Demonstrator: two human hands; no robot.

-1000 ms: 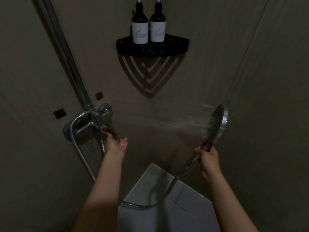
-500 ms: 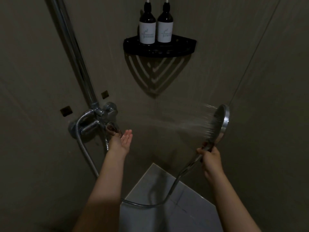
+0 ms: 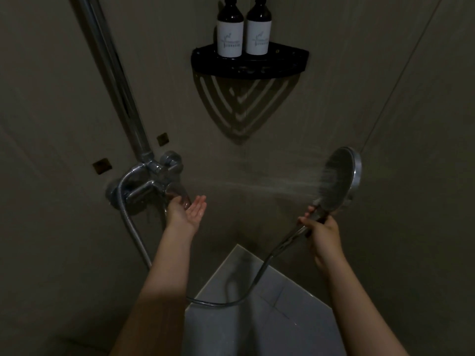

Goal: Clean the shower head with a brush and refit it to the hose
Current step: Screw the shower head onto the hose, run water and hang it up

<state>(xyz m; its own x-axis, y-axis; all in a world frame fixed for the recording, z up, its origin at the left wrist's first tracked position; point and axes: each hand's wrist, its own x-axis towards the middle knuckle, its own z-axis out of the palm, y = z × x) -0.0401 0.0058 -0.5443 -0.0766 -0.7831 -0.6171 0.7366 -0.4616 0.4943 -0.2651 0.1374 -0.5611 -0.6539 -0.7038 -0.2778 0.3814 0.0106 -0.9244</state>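
While water is running and no brush is in view, I judge this a rinse-and-test step rather than scrubbing. Against the dim wall [image 3: 64, 227] the riser pipe [image 3: 115, 80] slants down to the mixer tap [image 3: 151, 183]. From the tap the hose [image 3: 213, 303] drops, loops low and climbs to the right. A black corner shelf [image 3: 249, 65] sits high in the wall corner, with two dark bottles [image 3: 230, 34] side by side on it.

The shower head [image 3: 339, 178], joined to the hose, is held up at the right. Its face is turned left and its spray [image 3: 257, 186] crosses toward the tap. The right hand [image 3: 322, 235] is wrapped round the handle just below the face. The left hand [image 3: 189, 211] lies palm up, fingers straight and together, just under the tap at the spray's far end.

To do this well:
- Aim at the wall, below the shelf.
- Check that every nozzle throws evenly.
- Watch the handle-to-hose joint for drips.
- Grip the wet handle firmly.
- Leave the free hand by the lever, ready to shut off.
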